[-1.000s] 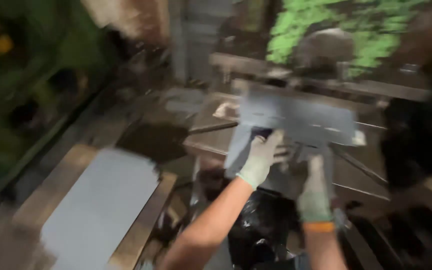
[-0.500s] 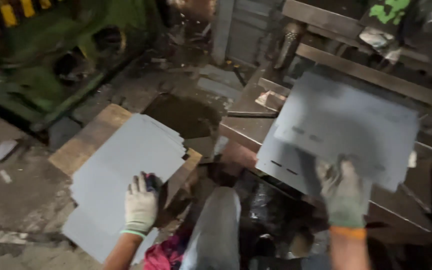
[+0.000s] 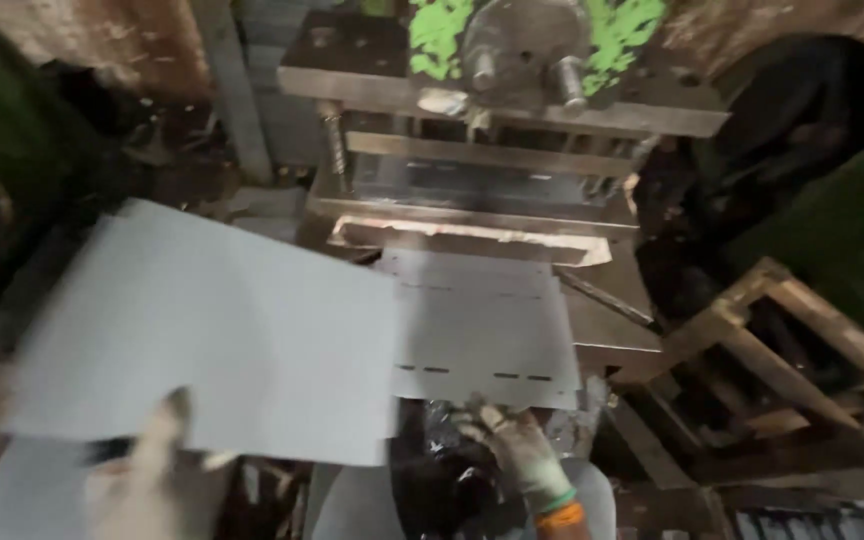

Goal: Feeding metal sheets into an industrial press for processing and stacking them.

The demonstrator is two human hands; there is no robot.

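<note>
In the head view, the gloved left hand [image 3: 152, 465] grips the near edge of a blank grey sheet [image 3: 212, 335] lifted slightly tilted, long axis left-right, while the gloved right hand [image 3: 514, 448] pinches the near edge of the slotted sheet [image 3: 482, 325] lying flat before the press [image 3: 512, 130].

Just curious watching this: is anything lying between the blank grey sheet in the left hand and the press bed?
Yes. A punched grey metal sheet lies before the press bed, the right hand at its near edge. The left hand holds the blank grey sheet beside it.
</note>
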